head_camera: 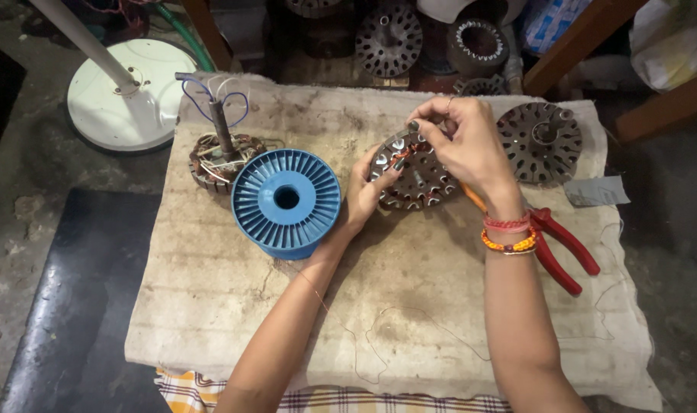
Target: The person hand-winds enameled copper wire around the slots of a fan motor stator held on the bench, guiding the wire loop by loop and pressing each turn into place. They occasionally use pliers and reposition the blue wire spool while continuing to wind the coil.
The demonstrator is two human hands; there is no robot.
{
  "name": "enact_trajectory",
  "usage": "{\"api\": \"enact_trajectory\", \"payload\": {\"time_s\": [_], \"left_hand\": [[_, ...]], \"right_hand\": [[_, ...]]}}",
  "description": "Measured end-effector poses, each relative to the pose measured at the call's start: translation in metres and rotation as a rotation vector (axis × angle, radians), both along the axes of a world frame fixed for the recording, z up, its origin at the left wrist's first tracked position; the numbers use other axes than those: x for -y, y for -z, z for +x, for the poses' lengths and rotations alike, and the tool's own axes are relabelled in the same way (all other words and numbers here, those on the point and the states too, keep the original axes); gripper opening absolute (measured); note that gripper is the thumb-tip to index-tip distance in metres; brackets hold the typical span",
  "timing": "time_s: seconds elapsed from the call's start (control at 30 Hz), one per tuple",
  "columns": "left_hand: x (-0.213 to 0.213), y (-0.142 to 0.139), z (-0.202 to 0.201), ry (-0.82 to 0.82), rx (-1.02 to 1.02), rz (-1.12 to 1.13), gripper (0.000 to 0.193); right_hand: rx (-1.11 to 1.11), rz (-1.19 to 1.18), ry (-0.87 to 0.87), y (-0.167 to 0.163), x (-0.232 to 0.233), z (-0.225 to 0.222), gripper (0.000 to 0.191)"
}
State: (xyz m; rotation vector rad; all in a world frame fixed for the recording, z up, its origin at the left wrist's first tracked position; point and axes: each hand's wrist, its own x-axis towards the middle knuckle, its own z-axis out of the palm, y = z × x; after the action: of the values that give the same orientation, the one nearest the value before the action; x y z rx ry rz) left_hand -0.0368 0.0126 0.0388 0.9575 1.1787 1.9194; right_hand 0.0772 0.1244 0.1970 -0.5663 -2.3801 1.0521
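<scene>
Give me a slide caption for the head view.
Both hands, left and right, work copper wire into a slotted stator core beside a blue spool.

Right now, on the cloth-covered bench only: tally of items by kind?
Bare stator cores: 2, one held in both hands, one at the right
Wound stator with shaft: 1
Blue spool: 1
Red-handled pliers: 1
Total: 5

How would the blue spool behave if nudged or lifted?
The blue spool lies flat on one wide flange on the cloth-covered table, so a nudge would probably slide it, not roll it. Set on edge, its round flanges would likely roll. It looks like ribbed plastic: probably stiff, and its weight depends on the wire wound on it, which is hidden.
</scene>
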Motion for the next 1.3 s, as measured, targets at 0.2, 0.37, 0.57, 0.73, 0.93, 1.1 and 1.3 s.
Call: {"api": "enact_trajectory", "payload": {"time_s": [0.2, 0.37, 0.57, 0.73, 0.93, 1.1, 1.3], "left_hand": [[0.001, -0.001, 0.001, 0.023, 0.059, -0.046, 0.039], [0.000, 0.000, 0.001, 0.026, 0.041, -0.022, 0.042], [-0.003, 0.002, 0.001, 0.028, 0.066, -0.015, 0.044], [-0.003, 0.006, 0.000, 0.019, 0.050, -0.018, 0.043], [-0.005, 0.010, -0.001, 0.012, 0.046, 0.004, 0.042], [-0.002, 0.008, -0.001, 0.010, 0.038, -0.017, 0.044], [0.004, 0.007, 0.011, -0.337, -0.401, -0.045, 0.055]], "right_hand": [[-0.094, 0.011, -0.095, 0.007, -0.002, -0.007, 0.012], [-0.078, -0.101, -0.127, 0.007, -0.006, -0.004, 0.014], [0.063, -0.128, 0.081, -0.008, -0.028, 0.022, 0.017], [0.168, 0.000, 0.260, -0.005, -0.051, 0.047, 0.014], [0.619, 0.228, 0.613, 0.017, -0.077, 0.070, 0.017], [0.641, 0.286, 0.619, 0.024, -0.077, 0.062, 0.015], [0.313, 0.600, 0.431, 0.001, -0.033, 0.039, 0.035]]}}
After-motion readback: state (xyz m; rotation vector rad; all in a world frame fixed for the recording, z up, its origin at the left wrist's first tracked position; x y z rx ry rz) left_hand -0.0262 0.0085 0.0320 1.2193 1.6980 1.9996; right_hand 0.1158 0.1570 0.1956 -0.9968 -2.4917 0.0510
